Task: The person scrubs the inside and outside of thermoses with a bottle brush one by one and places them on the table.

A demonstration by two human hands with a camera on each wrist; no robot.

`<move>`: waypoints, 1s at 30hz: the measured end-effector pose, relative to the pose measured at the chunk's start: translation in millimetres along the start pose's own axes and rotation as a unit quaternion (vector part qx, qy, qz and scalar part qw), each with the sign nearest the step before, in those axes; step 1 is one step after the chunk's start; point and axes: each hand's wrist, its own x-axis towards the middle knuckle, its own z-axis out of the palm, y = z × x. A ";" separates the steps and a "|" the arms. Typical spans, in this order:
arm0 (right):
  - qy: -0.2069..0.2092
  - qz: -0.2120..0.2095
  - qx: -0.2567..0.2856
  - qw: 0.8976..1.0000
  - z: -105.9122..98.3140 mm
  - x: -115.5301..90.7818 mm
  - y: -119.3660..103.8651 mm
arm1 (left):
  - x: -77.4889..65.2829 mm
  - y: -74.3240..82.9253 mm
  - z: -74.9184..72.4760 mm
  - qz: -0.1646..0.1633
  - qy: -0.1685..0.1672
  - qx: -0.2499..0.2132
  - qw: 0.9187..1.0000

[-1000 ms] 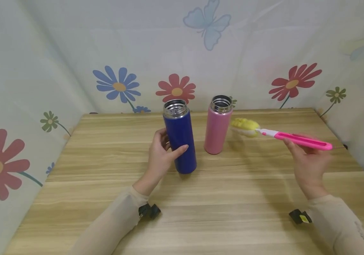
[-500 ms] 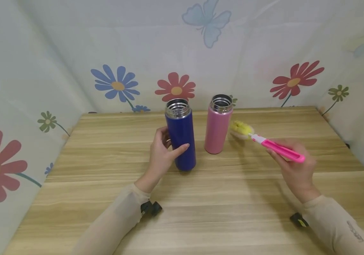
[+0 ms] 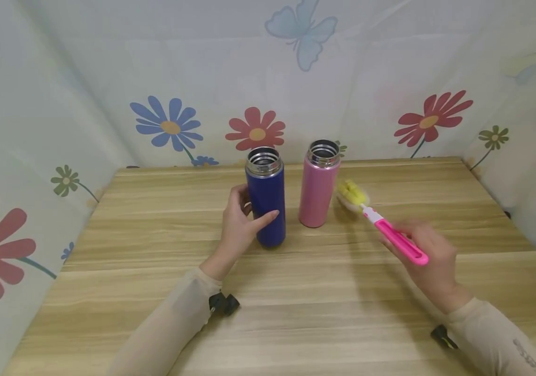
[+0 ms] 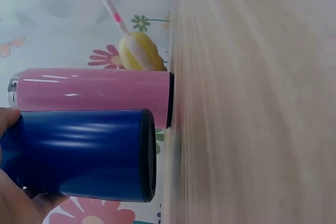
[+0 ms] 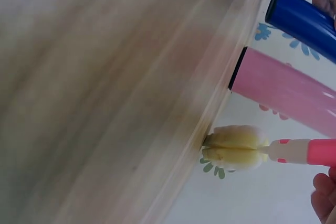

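Note:
My left hand (image 3: 239,224) grips a blue bottle (image 3: 268,201), fingers behind it and thumb across its front. The bottle is upright and lidless, with a silver threaded neck. In the left wrist view its dark base (image 4: 149,156) hangs slightly above the table. Just right of it stands a lidless pink bottle (image 3: 318,190), untouched. A bottle brush with a pink handle (image 3: 401,241) and a yellow sponge head (image 3: 353,194) is held by my right hand (image 3: 429,266). Its head points down beside the pink bottle, close to the table; whether it touches, I cannot tell.
The wooden table (image 3: 296,324) reaches back to a pale curtain (image 3: 211,62) printed with flowers and a butterfly. Curtain also hangs along the left and right sides. Small black devices (image 3: 224,304) sit at both wrists.
My right hand has moved left and toward me, swinging the brush handle steeper while its head stays by the pink bottle. The blue bottle has shifted slightly right and stands more upright.

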 end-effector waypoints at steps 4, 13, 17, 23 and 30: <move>-0.015 -0.029 -0.013 0.999 0.4 -0.3 -4.0 | 1.8 -2.9 0.6 -0.001 0.002 0.007 1.000; -0.082 -0.090 -0.025 0.992 -0.2 -2.9 -11.3 | 3.9 -8.2 0.7 -0.004 -0.002 0.012 1.000; -0.094 -0.118 -0.020 0.988 0.5 -5.0 -13.7 | 4.7 -10.3 0.2 -0.008 -0.005 0.019 1.000; -0.134 -0.140 -0.020 0.981 -0.1 -10.4 -17.5 | 5.8 -12.1 0.0 -0.009 -0.005 0.023 1.000; -0.192 -0.144 -0.012 0.971 -2.2 -18.9 -22.9 | 5.0 -11.3 -0.6 -0.014 -0.010 0.030 0.999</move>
